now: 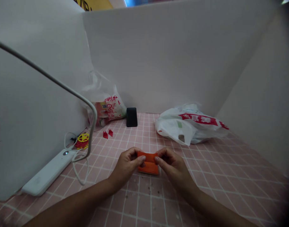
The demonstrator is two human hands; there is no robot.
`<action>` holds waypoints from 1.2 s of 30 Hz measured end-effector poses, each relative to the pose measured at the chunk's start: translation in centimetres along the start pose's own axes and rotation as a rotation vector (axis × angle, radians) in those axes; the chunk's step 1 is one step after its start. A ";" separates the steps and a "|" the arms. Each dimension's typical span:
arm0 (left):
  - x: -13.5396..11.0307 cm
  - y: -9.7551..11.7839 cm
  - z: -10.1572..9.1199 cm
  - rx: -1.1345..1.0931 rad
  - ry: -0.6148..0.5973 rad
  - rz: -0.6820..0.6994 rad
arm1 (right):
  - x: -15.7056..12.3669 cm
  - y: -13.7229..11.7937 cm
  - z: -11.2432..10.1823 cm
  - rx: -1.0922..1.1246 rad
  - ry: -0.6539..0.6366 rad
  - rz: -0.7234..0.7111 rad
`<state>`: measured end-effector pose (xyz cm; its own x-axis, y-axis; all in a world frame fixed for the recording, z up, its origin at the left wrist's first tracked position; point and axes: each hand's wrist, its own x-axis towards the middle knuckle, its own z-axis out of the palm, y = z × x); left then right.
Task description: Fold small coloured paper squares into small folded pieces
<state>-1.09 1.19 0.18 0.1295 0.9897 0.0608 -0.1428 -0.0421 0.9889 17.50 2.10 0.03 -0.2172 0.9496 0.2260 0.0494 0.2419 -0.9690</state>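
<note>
Both of my hands hold a folded piece of orange paper just above the pink gridded table. My left hand pinches its left edge, thumb on top and fingers curled. My right hand pinches the right edge the same way. The paper's lower half lies flat near the table, and the top flap is folded over.
Two small red folded paper pieces lie ahead on the left. A black phone leans at the back wall. Plastic bags sit at back left and right. A white lamp base, its cable and red-yellow paper cutouts are at left.
</note>
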 end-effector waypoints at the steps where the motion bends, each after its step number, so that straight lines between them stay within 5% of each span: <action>1: 0.0 0.1 0.1 -0.009 -0.003 -0.004 | 0.0 0.0 0.0 -0.005 0.000 -0.004; 24: -0.1 0.3 -0.3 0.048 0.123 0.154 | 0.1 -0.3 0.1 -0.009 0.040 -0.063; 36: 0.1 0.2 -0.3 0.043 0.117 0.120 | 0.1 -0.1 0.2 0.034 0.066 -0.088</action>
<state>-1.39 1.27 0.36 -0.0019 0.9863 0.1651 -0.1082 -0.1643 0.9804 17.29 2.14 0.14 -0.1542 0.9364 0.3153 -0.0006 0.3190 -0.9477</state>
